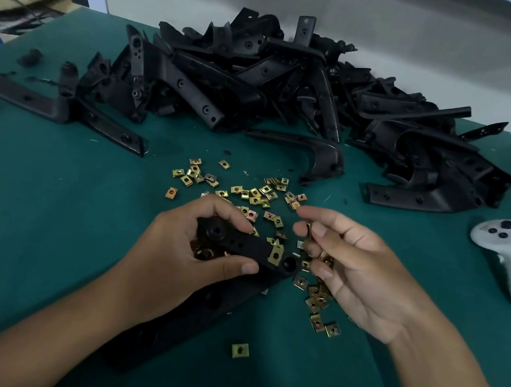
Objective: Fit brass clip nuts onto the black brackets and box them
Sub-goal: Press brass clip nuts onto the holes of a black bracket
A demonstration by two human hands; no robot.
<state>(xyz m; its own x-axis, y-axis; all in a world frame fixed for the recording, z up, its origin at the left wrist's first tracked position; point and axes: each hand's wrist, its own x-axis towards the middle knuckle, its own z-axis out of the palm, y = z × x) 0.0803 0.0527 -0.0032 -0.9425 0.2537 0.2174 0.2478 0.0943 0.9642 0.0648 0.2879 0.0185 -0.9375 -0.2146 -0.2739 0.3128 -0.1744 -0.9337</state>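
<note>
Left hand grips one black bracket by its upper end, thumb under, fingers curled over the top; some loose nuts seem cupped in the palm beneath it. The bracket's long axis runs diagonally, from the lower left near the left forearm up and right to its free tip, which points at the right hand. One brass clip nut already sits on the bracket near that tip. Right hand pinches a second clip nut edge-on between thumb and forefinger, just right of and slightly above the tip, not touching it; more nuts appear to lie in its curled fingers. Judgement: next move is a short leftward slide of the pinched nut onto the bracket edge, right hand nearer. Counts: one bracket in hand, one nut fitted, one nut pinched; loose nuts scattered on the green bench, several dozen, too many to count exactly; bracket pile beyond, dozens, tangled. No box visible. One white controller at far right.
</note>
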